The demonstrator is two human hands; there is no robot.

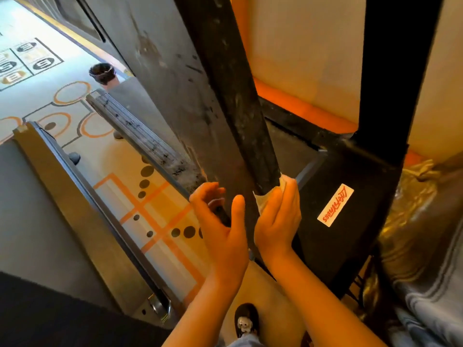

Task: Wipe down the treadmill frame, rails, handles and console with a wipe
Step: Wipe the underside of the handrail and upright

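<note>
Midway at best: right hand (pixel 276 216) clenched round the wipe (pixel 263 200) on the lower black upright (pixel 240 116), left hand (pixel 220 221) loose alongside, dusty streaks above and a grimy side rail (pixel 140 131) left to do.

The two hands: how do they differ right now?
The right hand presses a wipe around the black upright; the left hand holds nothing. The right hand is closed on the upright; the left hand is open, fingers curved, beside it. Both are bare.
</note>
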